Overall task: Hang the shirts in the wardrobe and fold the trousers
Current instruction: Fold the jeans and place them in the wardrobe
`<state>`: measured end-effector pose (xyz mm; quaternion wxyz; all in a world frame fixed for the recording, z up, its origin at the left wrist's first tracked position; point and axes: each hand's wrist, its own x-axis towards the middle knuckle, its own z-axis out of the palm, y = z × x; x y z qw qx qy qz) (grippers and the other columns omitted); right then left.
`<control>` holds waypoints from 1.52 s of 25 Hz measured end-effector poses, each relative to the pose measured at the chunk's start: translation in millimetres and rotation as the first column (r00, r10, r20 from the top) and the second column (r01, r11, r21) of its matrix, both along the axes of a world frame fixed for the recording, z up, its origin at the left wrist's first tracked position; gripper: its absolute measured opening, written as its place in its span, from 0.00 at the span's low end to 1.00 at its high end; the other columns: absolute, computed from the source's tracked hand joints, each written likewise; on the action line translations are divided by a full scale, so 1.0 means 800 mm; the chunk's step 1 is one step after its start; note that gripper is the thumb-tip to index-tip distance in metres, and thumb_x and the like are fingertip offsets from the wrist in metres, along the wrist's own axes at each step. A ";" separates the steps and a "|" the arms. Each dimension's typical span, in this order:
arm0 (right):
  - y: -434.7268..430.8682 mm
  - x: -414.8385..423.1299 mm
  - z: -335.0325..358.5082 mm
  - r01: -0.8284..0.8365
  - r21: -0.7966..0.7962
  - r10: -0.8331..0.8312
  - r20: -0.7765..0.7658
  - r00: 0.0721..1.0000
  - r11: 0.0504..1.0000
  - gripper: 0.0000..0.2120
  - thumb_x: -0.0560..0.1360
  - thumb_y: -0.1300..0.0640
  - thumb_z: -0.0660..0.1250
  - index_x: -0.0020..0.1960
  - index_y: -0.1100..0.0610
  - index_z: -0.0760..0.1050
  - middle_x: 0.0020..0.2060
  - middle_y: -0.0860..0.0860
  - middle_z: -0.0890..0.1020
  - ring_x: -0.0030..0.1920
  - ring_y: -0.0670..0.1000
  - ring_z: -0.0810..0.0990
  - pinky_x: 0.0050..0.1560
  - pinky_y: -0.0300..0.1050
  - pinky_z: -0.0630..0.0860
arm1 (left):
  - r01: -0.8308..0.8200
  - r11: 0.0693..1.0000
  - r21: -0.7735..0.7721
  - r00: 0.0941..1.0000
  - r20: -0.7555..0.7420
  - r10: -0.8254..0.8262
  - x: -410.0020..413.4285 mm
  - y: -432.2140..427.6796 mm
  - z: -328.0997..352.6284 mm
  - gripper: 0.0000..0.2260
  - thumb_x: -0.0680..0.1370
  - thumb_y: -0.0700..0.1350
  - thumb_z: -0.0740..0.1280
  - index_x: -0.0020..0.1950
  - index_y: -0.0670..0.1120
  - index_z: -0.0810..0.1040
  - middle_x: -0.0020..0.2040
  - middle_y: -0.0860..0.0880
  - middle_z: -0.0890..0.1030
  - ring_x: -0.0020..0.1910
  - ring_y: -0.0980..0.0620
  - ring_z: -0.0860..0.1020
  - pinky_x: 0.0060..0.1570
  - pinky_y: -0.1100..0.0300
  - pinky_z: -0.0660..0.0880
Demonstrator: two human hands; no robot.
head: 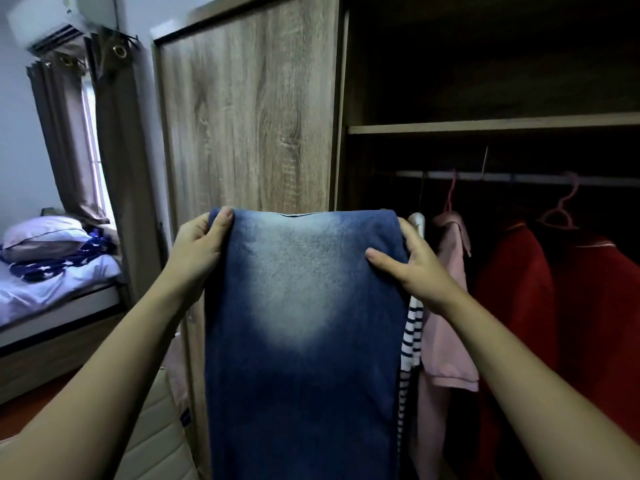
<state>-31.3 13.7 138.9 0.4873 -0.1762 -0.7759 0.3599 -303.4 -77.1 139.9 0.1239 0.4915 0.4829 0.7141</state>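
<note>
Bedroom; wooden wardrobe (pixel 342 98) straight ahead, its door (pixel 249 109) covers left part, right part open and dark. Blue trousers (pixel 304 306) held up in front of wardrobe, cloth hangs down out of view. Left hand (pixel 197 247) grips top left corner, thumb on front. Right hand (pixel 415 268) grips right edge, thumb on front, fingers behind cloth. Rail (pixel 502 177) behind carries striped shirt (pixel 412 341), pink shirt (pixel 446 323), 2 red shirts (pixel 512 289). Bed (pixel 52 292) with pillow (pixel 41 233) far left, curtain (pixel 114 150) near it.
</note>
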 end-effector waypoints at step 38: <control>-0.007 -0.047 -0.007 -0.184 -0.534 0.076 -0.217 0.973 0.825 0.14 0.72 0.63 0.69 0.57 0.61 0.76 0.49 0.55 0.84 0.48 0.52 0.83 0.44 0.42 0.80 | 0.232 0.939 -0.252 0.969 0.146 -0.201 -0.039 -0.022 0.035 0.08 0.80 0.46 0.61 0.57 0.46 0.75 0.43 0.52 0.81 0.38 0.58 0.79 0.29 0.72 0.74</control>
